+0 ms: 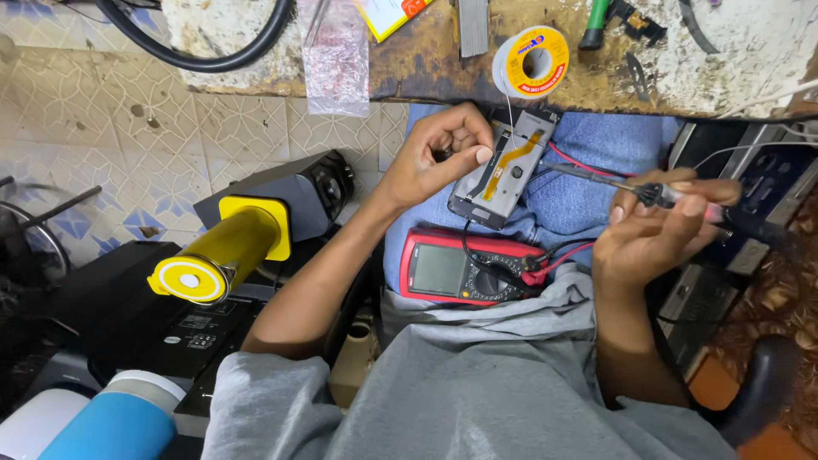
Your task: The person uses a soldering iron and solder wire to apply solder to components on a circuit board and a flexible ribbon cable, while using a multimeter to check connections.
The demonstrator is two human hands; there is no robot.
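An opened phone (503,170) with an orange flex strip lies on my lap, on blue jeans. My left hand (439,158) rests at its left edge, fingers pinched together on a thin solder wire that runs up to the yellow spool (532,61). My right hand (656,226) grips a soldering iron (622,183) like a pen, its tip pointing at the phone's right side. A red multimeter (464,268) with its leads lies on my lap below the phone.
A worn workbench edge (426,72) runs along the top with a plastic bag (336,55) and tools. To the left stands a black and yellow cylindrical device (230,247) on tiled floor. Dark equipment boxes (750,196) sit at right.
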